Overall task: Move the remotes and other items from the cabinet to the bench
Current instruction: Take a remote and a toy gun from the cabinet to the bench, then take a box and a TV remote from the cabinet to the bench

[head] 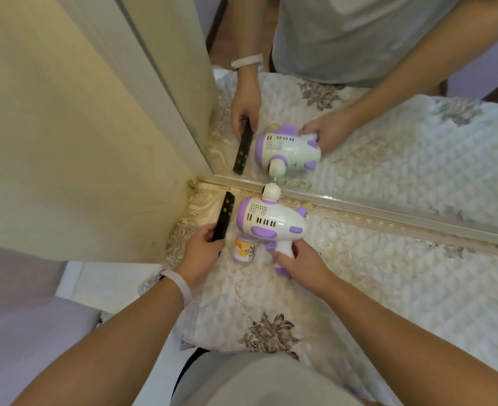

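My left hand (201, 254) grips the near end of a slim black remote (223, 217) with red and green buttons, low over the bench's cream quilted cover (373, 282). My right hand (303, 266) holds the handle of a white and purple toy bubble gun (271, 221), whose small bottle (243, 249) hangs under its body. Both items sit close together near the bench's back left corner, the remote left of the toy.
A large mirror (388, 142) runs along the back of the bench and repeats hands, remote and toy. A cream panel (66, 142) stands on the left. The quilted cover stretches far to the right. My own body is at the bottom edge.
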The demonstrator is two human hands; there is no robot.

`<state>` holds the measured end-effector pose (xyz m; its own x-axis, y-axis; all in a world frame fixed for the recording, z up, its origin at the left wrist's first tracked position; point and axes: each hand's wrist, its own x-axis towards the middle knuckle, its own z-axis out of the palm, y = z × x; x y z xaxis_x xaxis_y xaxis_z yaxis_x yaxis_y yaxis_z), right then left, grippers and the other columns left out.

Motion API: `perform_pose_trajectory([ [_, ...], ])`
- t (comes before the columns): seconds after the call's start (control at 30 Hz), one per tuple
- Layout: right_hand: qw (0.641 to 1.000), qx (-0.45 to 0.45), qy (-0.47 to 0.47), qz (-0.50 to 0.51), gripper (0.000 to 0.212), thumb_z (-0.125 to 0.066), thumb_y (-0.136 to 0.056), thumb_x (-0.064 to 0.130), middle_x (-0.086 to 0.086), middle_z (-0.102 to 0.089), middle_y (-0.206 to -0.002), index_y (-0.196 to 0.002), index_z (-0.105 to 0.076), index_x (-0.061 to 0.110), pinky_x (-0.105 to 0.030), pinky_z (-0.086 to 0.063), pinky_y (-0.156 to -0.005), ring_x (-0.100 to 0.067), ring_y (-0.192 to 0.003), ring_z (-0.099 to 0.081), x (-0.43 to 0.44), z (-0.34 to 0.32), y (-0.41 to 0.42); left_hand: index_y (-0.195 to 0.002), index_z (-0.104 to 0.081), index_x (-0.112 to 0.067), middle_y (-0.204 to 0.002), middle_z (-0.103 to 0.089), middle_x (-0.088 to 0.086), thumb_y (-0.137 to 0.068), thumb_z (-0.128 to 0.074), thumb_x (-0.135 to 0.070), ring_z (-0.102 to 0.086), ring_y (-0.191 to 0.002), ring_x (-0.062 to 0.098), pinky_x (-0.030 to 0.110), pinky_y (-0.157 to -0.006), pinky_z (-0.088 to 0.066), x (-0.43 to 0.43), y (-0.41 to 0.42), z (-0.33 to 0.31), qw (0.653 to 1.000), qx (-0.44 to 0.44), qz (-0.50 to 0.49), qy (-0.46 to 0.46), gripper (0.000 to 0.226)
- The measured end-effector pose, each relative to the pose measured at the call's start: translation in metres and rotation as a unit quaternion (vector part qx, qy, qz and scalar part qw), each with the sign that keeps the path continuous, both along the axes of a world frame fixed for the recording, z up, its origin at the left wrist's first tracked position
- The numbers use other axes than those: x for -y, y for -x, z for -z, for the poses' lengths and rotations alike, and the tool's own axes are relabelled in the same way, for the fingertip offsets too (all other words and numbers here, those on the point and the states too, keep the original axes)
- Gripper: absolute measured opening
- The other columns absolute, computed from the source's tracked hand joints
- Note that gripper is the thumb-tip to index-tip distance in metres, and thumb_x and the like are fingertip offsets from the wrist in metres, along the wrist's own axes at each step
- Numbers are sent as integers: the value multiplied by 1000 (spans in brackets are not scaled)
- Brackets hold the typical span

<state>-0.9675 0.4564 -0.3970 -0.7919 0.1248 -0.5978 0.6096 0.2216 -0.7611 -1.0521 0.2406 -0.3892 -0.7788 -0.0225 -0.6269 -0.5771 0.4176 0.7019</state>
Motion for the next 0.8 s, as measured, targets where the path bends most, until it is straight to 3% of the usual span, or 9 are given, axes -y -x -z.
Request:
perform_pose_trajectory([
  [0.07, 1000, -2, -15, 2, 21, -66, -89, 33, 8, -67, -88, -107, -56, 26, -8, -42, -51, 8, -61, -64, -3, 0, -6, -119, -60, -20, -103, -68, -4, -87, -59, 0, -66, -91, 11, 27, -73, -53, 0, -4, -2, 1000, -14, 7, 14, 38],
  [0.23, 995, -16, -99, -26, 14, -61, -92, 31, 14, -57, -80, -102, -55, 23, -12, -37, -55, 3, -67, -54, -10, -4, -19, -122, -61, -16, -105, -68, -3, -86, -55, 2, -65, -102, 17, 36, -90, -53, 7, -18, -8, 997, -33, 31, 61, 40],
  [0.4, 984, -25, -171, -32, 34, -56, -92, 37, 5, -59, -92, -119, -58, 17, -31, -48, -71, -10, -78, -58, -19, -9, -36, -121, -60, -15, -99, -64, -9, -89, -55, -4, -62, -100, 16, 21, -77, -44, 9, -41, -27, 991, -80, 51, 90, 35],
  [0.53, 967, -54, -244, -42, 35, -52, -93, 40, 2, -60, -114, -119, -61, 19, -34, -48, -77, -16, -98, -57, -17, -25, -41, -131, -56, -15, -121, -58, -2, -92, -57, -16, -55, -109, 17, 28, -90, -42, 17, -62, -43, 969, -139, 134, 157, 39],
  [0.63, 935, -135, -307, -112, 35, -53, -92, 39, 0, -62, -116, -117, -66, 19, -34, -47, -80, -22, -107, -54, -5, -39, -41, -129, -59, -19, -125, -60, -2, -91, -57, -27, -56, -113, 17, 32, -95, -44, 27, -79, -56, 932, -214, 206, 205, 38],
  [0.8, 827, -304, -379, -282, 40, -51, -82, 46, -4, -67, -98, -100, -70, 15, -38, -52, -71, -29, -90, -62, 35, -73, -29, -129, -59, -20, -131, -60, 1, -90, -51, -39, -54, -121, 22, 38, -100, -41, 54, -103, -84, 870, -300, 270, 283, 44],
])
